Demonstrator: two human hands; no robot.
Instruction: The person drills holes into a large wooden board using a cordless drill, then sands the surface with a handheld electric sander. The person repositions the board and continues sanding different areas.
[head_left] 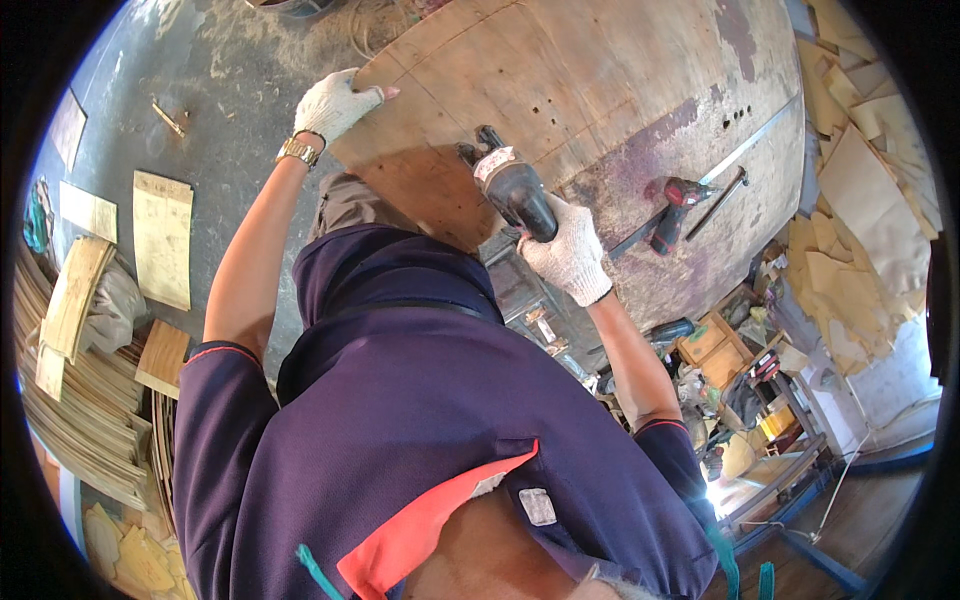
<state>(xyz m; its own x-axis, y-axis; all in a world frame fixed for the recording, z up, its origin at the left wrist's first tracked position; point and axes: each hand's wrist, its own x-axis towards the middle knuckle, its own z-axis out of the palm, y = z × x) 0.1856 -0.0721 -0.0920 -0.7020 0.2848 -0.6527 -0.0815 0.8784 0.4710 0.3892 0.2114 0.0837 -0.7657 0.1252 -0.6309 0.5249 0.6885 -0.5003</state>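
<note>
My right hand (568, 252), in a white knitted glove, is wrapped round the rear of a black barrel-bodied power tool (522, 198). Its exact kind I cannot make out. The tool's forked front end points up and left, over a large worn wooden board (590, 75). At the board's left edge is my gloved left hand (338, 106), closed on that edge with a bare fingertip showing on top; its other fingers are partly hidden. A gold-coloured watch circles my left wrist.
A red and black cordless drill (678, 205) lies on the board, with a hammer (718, 205) and a long metal straightedge (750, 145) beside it. Wood strips (75, 385) are stacked at the left. Thin veneer sheets (870, 200) and a cluttered wooden box (715, 345) are at the right.
</note>
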